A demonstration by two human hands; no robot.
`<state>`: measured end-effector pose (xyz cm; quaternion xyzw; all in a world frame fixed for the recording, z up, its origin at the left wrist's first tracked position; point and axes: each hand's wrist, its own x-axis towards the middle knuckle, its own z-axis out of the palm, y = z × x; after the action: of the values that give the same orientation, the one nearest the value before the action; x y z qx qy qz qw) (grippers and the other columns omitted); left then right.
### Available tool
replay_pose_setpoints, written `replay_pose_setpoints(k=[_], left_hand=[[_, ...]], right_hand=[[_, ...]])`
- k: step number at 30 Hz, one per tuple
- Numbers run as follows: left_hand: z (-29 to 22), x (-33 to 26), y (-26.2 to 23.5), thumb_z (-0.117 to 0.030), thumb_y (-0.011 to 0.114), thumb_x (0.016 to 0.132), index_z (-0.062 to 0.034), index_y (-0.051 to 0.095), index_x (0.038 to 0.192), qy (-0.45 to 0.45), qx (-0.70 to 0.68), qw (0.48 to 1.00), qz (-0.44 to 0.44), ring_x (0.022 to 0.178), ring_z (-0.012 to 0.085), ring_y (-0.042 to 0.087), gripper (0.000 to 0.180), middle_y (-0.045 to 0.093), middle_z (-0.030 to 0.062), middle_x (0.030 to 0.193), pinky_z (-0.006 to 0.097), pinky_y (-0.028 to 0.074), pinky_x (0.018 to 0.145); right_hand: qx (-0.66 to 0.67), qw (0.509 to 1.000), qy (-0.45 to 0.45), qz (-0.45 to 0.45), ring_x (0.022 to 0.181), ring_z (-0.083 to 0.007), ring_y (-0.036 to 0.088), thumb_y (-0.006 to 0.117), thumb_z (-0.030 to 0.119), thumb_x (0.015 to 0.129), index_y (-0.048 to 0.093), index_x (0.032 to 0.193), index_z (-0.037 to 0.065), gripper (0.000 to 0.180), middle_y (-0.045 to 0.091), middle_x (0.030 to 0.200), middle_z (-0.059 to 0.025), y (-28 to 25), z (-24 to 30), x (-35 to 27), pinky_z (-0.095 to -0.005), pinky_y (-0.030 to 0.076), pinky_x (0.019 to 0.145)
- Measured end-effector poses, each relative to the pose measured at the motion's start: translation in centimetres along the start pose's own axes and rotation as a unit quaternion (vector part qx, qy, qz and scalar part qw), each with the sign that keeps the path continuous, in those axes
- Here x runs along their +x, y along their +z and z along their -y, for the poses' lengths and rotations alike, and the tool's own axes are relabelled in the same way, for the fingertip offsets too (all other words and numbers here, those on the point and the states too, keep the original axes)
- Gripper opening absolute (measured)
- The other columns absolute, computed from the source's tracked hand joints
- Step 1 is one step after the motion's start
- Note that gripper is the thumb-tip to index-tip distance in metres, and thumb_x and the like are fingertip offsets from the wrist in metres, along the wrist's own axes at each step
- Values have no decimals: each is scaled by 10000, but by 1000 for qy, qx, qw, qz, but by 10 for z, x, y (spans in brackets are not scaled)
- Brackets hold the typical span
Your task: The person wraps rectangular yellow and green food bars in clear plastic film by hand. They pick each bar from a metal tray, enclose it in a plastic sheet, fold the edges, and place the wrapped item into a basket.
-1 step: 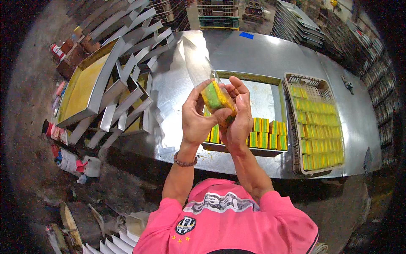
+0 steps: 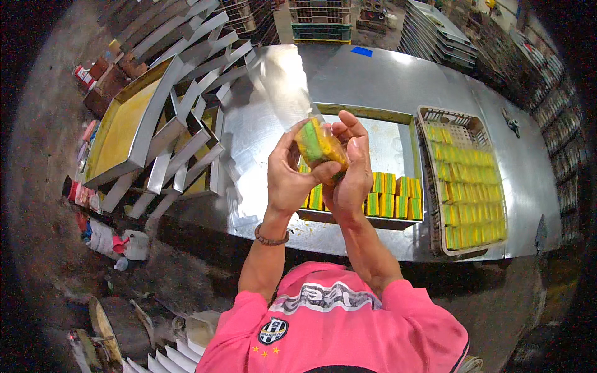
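Both my hands hold a slice of green-and-yellow layer cake [image 2: 313,140] in clear plastic wrap above the table. My left hand [image 2: 290,177] grips its left side, with the thumb across the lower front. On the right, my right hand [image 2: 350,174] cups the slice from beside and below, its upper fingers partly raised. Beneath my hands is a rectangular metal frame [image 2: 359,114], where more cake slices [image 2: 392,194] stand in rows along the near side. My hands hide part of these rows.
A plastic crate [image 2: 425,116] filled with rows of slices stands to the right on the metal table [image 2: 385,81]. At left, metal trays [image 2: 140,133] are stacked crisscross. A blue piece [image 2: 362,52] and a dark tool [image 2: 511,123] lie on the table.
The clear wrap that stood up above the slice now lies lower and closer to it. The slice has turned slightly; my hands have hardly moved.
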<state>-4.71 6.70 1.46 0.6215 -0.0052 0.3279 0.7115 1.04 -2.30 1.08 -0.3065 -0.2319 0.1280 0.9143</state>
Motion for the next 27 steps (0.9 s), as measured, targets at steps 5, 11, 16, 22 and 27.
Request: replay_pose_setpoints(k=[5, 11, 16, 22, 27], left_hand=[[-8, -7, 6, -267, 986, 662, 55, 381, 1518, 58, -189, 980, -19, 1304, 244, 570, 1097, 553, 179, 1437, 385, 465, 1121], [7, -7, 11, -290, 963, 711, 55, 444, 1463, 59, -115, 991, -39, 1240, 246, 616, 977, 627, 154, 1348, 381, 492, 1089], [9, -15, 11, -264, 974, 687, 39, 421, 1478, 15, -81, 996, -36, 1286, 251, 584, 1012, 600, 154, 1397, 388, 480, 1111], [3, -12, 28, -314, 979, 654, 25, 331, 1541, 46, -114, 991, -43, 1325, 279, 561, 1150, 577, 170, 1433, 408, 464, 1136], [7, -9, 18, -310, 936, 750, 33, 308, 1552, 87, -213, 971, -70, 1312, 294, 566, 1075, 569, 167, 1395, 435, 463, 1132]], right_hand=[[-111, 991, -67, 19, 1186, -181, 498, 473, 352, 1038, 430, 1462, 12, 546, 503, 1260, -96, -8, 1, 2, -348, 408, 1100], [-198, 966, -151, 73, 1228, -212, 463, 424, 506, 1019, 398, 1476, -17, 695, 477, 1296, -118, -8, 4, 0, -378, 338, 1144], [-215, 958, -169, 85, 1223, -239, 472, 379, 578, 1024, 421, 1471, -35, 760, 420, 1373, -151, -16, 3, 5, -398, 364, 1108], [-211, 958, -168, 93, 1287, -259, 431, 413, 622, 1004, 399, 1497, -29, 817, 417, 1401, -165, -14, 4, 3, -410, 326, 1137], [-261, 939, -192, 120, 1423, -262, 373, 474, 620, 970, 340, 1537, -13, 860, 415, 1533, -151, -24, 6, 9, -401, 211, 1192]])
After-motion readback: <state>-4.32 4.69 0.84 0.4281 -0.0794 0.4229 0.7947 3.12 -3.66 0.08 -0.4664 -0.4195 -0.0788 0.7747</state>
